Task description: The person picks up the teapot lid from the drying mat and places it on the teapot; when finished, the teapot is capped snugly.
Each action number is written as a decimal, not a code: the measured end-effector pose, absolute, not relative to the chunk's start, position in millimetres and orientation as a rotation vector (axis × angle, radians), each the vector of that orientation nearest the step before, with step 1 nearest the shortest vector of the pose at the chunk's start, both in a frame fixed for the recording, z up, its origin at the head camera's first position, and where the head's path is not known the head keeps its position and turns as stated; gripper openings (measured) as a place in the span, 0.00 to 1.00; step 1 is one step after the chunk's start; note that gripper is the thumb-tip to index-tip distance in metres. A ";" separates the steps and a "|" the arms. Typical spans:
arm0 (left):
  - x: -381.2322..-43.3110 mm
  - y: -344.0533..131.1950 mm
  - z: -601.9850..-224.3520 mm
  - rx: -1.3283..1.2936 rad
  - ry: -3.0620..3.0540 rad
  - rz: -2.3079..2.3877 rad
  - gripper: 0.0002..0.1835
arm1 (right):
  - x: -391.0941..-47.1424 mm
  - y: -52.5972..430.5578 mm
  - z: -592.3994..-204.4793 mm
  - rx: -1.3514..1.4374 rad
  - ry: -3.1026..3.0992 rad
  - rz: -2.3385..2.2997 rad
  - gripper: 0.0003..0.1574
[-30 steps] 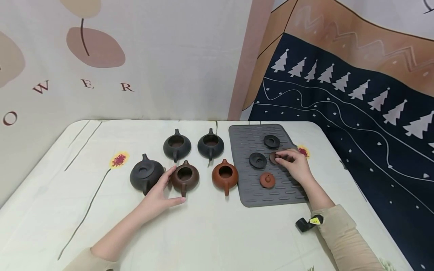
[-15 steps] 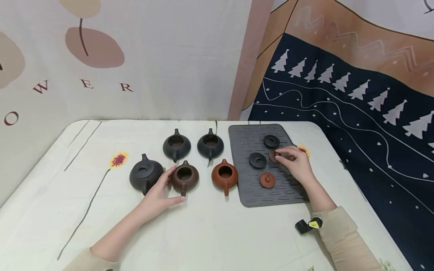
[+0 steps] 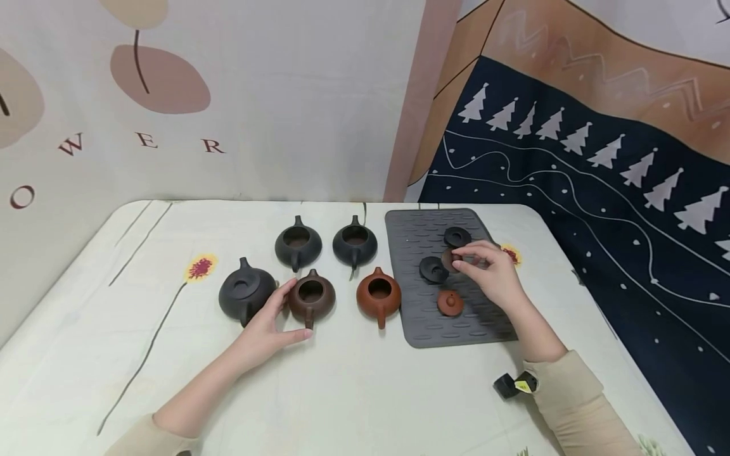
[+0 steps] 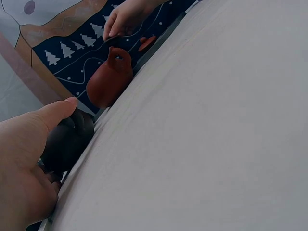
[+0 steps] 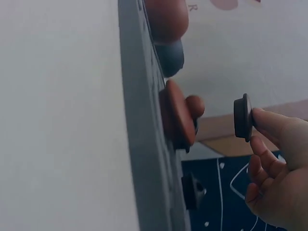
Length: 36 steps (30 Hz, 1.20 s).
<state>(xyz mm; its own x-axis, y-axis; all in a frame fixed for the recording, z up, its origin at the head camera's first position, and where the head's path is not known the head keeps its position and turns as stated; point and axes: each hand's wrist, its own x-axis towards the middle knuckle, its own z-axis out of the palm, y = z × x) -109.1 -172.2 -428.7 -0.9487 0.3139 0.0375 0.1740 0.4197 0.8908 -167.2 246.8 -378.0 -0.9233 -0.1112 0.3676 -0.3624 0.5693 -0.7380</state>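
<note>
My right hand pinches a small brown teapot lid between thumb and fingertips. In the right wrist view the lid is held off the grey mat. My left hand is around the near left side of the lidless brown teapot, fingers at its body and thumb at its near projecting end. The left wrist view shows this teapot dark beneath the thumb. On the mat lie an orange-red lid and two black lids, one beside the held lid and one behind.
A lidless orange-red teapot stands left of the mat. Two lidless black teapots, one left and one right, stand at the back. A lidded black teapot is left of my left hand. Printed fabric hangs behind the table.
My right hand has lifted the brown lid and moved slightly left with it. The left hand stays at the brown teapot.
</note>
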 end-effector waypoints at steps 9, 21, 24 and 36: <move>-108.4 -172.0 -427.5 0.431 2.525 1.566 0.53 | -161.8 224.2 -359.4 0.444 -2.528 1.261 0.12; -107.6 -171.4 -427.3 0.428 2.536 1.557 0.52 | -156.6 193.5 -347.2 0.542 -2.588 1.363 0.12; -107.4 -171.2 -426.9 0.427 2.537 1.555 0.52 | -156.1 186.1 -344.4 0.574 -2.596 1.348 0.12; -106.7 -171.7 -426.9 0.429 2.538 1.547 0.53 | -156.4 158.8 -337.4 0.756 -2.542 1.410 0.11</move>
